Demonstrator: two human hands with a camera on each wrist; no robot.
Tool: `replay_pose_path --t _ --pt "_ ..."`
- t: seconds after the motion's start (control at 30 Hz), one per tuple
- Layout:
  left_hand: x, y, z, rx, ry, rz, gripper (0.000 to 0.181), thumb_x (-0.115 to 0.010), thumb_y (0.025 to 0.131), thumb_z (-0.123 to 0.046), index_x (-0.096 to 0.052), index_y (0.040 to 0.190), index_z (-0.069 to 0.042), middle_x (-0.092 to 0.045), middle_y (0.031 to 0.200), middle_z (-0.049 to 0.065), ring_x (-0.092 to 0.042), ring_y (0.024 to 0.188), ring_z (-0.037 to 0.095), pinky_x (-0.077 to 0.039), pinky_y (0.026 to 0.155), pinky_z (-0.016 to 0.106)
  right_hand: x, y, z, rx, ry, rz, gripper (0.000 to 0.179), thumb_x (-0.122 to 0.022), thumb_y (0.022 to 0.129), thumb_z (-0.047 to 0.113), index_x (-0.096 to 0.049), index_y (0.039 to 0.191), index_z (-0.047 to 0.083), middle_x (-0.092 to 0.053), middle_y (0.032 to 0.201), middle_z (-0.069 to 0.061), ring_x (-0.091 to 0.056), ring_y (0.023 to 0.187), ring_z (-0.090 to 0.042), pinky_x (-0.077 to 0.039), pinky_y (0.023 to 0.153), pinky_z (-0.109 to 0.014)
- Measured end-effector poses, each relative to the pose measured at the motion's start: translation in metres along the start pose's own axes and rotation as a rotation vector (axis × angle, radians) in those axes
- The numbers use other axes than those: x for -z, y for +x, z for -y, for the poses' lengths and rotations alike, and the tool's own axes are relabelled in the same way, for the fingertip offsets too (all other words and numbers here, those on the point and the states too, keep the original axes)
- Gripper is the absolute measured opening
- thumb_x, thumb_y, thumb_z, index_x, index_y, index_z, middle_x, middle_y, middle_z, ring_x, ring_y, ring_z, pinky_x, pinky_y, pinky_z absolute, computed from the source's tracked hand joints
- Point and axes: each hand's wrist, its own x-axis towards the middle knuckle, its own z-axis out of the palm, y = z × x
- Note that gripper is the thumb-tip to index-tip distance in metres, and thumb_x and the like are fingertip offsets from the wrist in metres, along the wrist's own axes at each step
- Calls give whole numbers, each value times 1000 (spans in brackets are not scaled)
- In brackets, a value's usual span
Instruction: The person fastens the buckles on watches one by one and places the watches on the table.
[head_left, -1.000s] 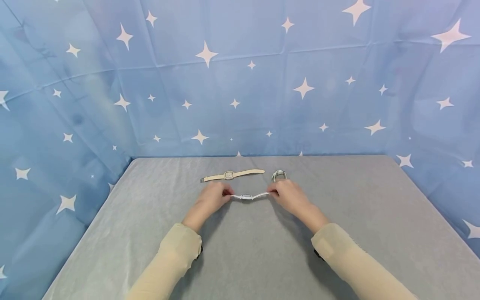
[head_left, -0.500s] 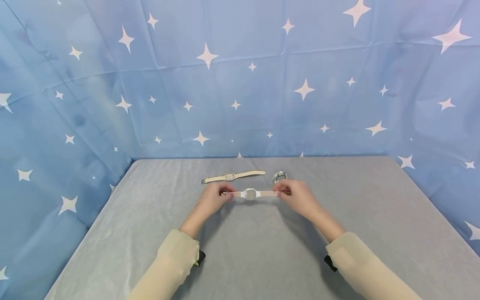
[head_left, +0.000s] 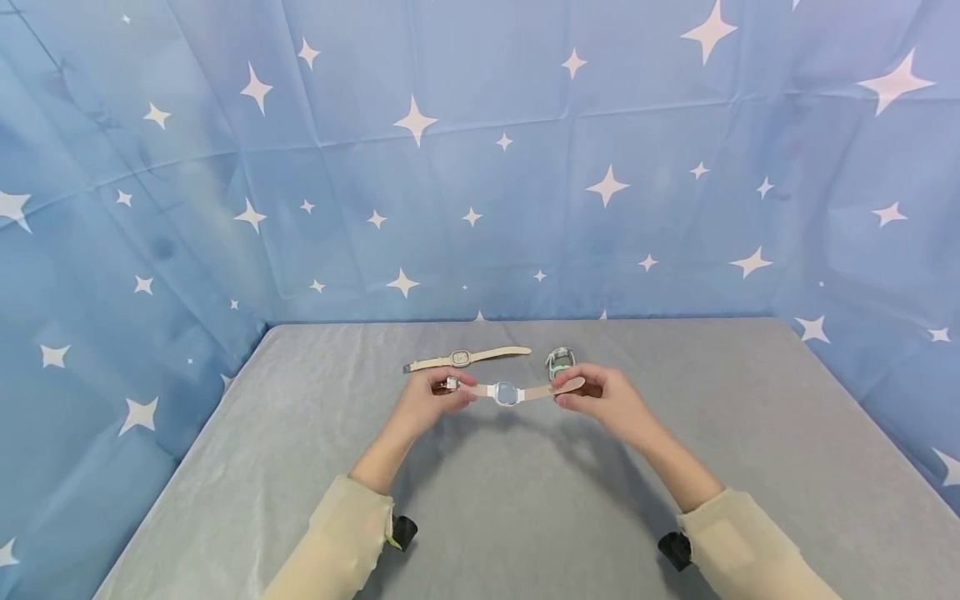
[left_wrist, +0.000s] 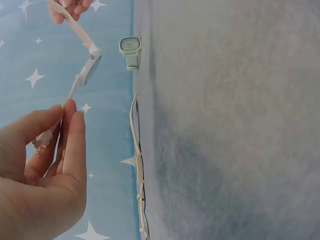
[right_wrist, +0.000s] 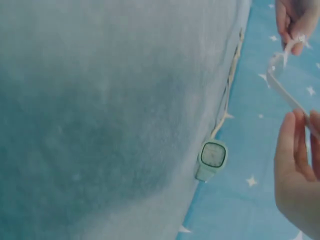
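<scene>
A white wristwatch point(head_left: 507, 393) with a pale pinkish strap is stretched sideways between both hands, raised above the table. My left hand point(head_left: 429, 398) pinches the buckle end of the strap between thumb and fingers; the buckle point(left_wrist: 43, 140) shows inside that hand in the left wrist view. My right hand point(head_left: 606, 400) pinches the other strap half, whose rounded tip sticks out past the fingers. The watch face tilts up toward the head camera. Behind it on the table lie a beige wristwatch point(head_left: 461, 358), laid out flat, and a pale green wristwatch point(right_wrist: 213, 154) with its strap looped.
A grey cloth covers the table point(head_left: 517, 517). Blue curtains point(head_left: 517, 242) with white stars hang behind and along both sides. Black bands with dark camera housings point(head_left: 403, 533) sit at the sleeve cuffs.
The white watch has turned from edge-on to face-up and risen slightly. My right hand has shifted right and turned, with the strap tip now showing. The other two watches stay put.
</scene>
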Motion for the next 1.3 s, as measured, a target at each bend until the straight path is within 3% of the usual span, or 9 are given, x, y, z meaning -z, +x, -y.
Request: replay_pose_path --t 0.2,0.4,0.63,0.7,0.83,0.97,1.1,1.2,1.3 --pt "-5 -4 -9 -8 -86 43 28 -72 90 -6 -69 116 4 -72 108 11 -69 83 2 -59 84 26 -5 -1 3 55 27 -90 27 -68 92 2 -67 117 -7 -73 107 -14 -69 88 -4 -57 81 -20" --pt "-11 -10 -18 -20 -108 77 30 -72 91 -9 -69 118 1 -71 114 10 -71 93 5 -58 92 32 -14 1 4 124 56 -99 28 -66 93 0 -67 120 -5 -71 118 -20 -70 102 -4 -56 88 -18" --pt "-18 -10 -26 -74 -141 144 29 -63 97 -7 -64 121 9 -67 120 27 -71 95 7 -58 92 34 -16 -2 9 149 103 -103 36 -64 95 2 -62 131 -2 -75 103 9 -71 99 -6 -56 90 -20" --pt "-20 -11 -27 -83 -146 142 29 -60 99 -6 -63 123 10 -65 123 30 -70 95 6 -58 91 34 -17 -3 11 150 113 -98 38 -63 96 3 -60 133 -3 -75 106 3 -71 97 -5 -56 89 -21" --pt "-26 -13 -29 -104 -156 82 27 -60 99 -5 -63 121 9 -65 124 30 -70 96 6 -58 90 37 -21 -6 14 146 108 -86 40 -61 97 3 -56 136 -6 -69 115 -21 -71 95 -2 -58 88 -26" --pt "-34 -14 -30 -126 -149 9 23 -62 98 -7 -65 115 8 -69 116 28 -71 95 10 -59 88 38 -25 -8 16 144 31 -70 40 -60 97 1 -57 136 -5 -65 112 -28 -73 96 -13 -59 86 -30" --pt "-43 -15 -31 -140 -131 -11 24 -63 98 -10 -66 114 7 -71 109 27 -73 96 20 -60 85 37 -30 -9 17 169 -132 -44 38 -63 95 3 -62 133 -2 -67 106 -19 -72 97 -25 -60 84 -28" --pt "-48 -15 -31 -137 -149 5 25 -66 96 -9 -66 115 7 -71 108 28 -74 97 23 -60 85 35 -33 -10 19 217 -266 -47 34 -66 93 5 -67 127 0 -68 100 -10 -69 91 -18 -60 80 -25" --pt "-51 -15 -30 -118 -189 11 26 -68 93 -5 -66 115 8 -71 109 28 -74 93 17 -60 85 35 -35 -11 20 250 -340 -63 29 -69 90 6 -72 119 2 -68 92 -3 -64 83 -8 -59 75 -23"
